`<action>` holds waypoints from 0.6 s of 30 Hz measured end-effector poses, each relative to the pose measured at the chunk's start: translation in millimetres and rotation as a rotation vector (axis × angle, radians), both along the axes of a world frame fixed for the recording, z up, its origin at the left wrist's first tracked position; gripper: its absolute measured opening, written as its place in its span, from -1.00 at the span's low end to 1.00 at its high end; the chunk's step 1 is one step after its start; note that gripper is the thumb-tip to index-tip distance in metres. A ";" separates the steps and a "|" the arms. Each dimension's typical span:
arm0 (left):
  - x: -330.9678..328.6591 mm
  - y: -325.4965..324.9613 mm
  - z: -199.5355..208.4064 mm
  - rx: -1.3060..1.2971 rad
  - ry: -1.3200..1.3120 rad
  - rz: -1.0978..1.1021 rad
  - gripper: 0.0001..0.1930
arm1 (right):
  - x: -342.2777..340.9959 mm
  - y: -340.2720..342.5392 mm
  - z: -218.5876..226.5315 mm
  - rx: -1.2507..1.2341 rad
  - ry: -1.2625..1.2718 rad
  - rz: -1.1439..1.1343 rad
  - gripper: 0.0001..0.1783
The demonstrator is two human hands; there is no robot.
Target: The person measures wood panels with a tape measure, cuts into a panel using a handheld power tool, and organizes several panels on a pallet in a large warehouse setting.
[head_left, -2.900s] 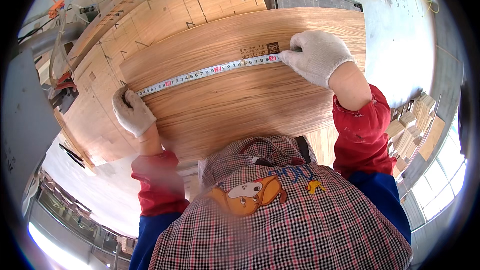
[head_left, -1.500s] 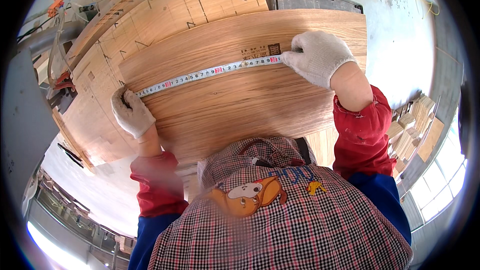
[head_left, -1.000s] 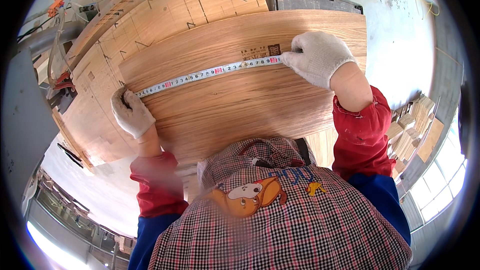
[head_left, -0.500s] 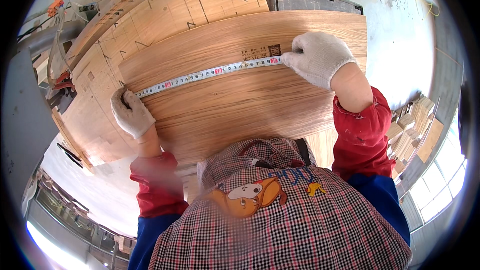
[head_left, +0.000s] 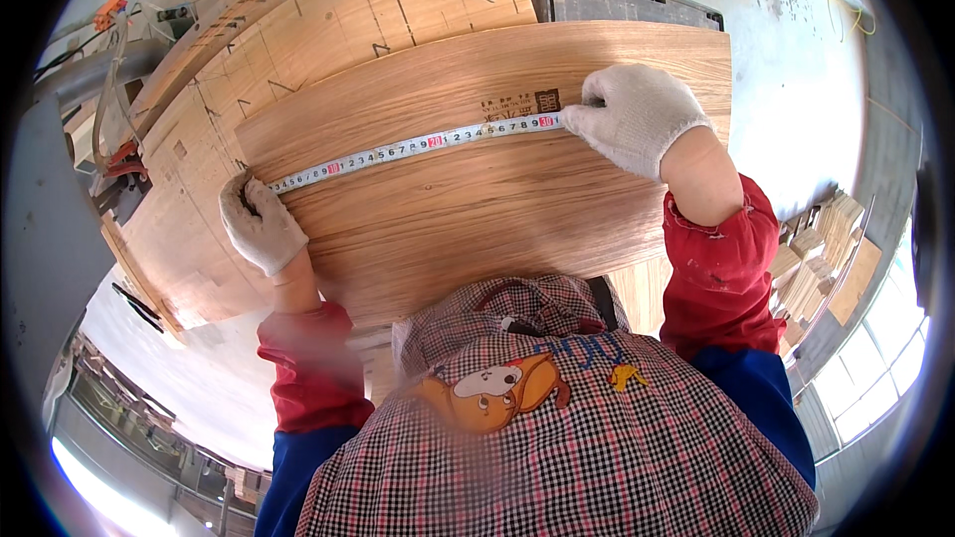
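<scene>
A wide wood-grain board [head_left: 448,209] lies in front of me, with a small dark stamp on its upper right part. Across it stretches a white tape measure [head_left: 398,151], rising slightly from left to right. My left hand [head_left: 261,224], in a pale knitted glove, is closed on the tape's left end at the board's left edge. In a matching glove, my right hand [head_left: 637,121] pinches the tape near the stamp, knuckles up. Whatever part of the tape lies inside the right hand is hidden.
Beneath the board is a larger pale wooden panel [head_left: 328,25] with pencilled lines and arrows. A grey plastic crate [head_left: 627,2] stands behind. Cables and hoses with an orange connector [head_left: 109,13] hang at the far left. Stacked wood pieces [head_left: 821,239] sit at the right.
Almost nothing differs. Both hands stay where they were on the tape, and the board appears shifted very slightly at its right end.
</scene>
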State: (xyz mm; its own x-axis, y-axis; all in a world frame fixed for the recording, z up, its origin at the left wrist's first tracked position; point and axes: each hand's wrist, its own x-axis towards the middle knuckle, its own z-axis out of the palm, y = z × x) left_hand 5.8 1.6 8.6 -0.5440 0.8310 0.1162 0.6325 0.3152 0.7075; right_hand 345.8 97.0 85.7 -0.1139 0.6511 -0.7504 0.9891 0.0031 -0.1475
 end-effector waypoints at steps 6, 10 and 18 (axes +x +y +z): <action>1.4 1.5 -1.9 0.000 0.106 -0.024 -0.83 | 3.0 0.9 0.4 -0.016 -0.011 0.001 -0.57; -4.2 -3.6 1.3 -0.057 0.149 0.034 -0.85 | -0.9 -0.9 1.2 0.010 -0.003 0.033 -0.55; 0.0 -19.1 21.7 0.021 0.207 0.010 -0.81 | -0.3 -23.4 19.4 0.203 0.276 -0.078 -0.62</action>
State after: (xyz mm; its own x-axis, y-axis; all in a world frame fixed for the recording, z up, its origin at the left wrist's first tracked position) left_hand 5.8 -17.6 30.2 -0.5149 0.8221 0.2431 0.7620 0.3089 0.5692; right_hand 345.5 73.6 105.2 -0.2380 0.7989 -0.5523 0.9105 -0.0145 -0.4133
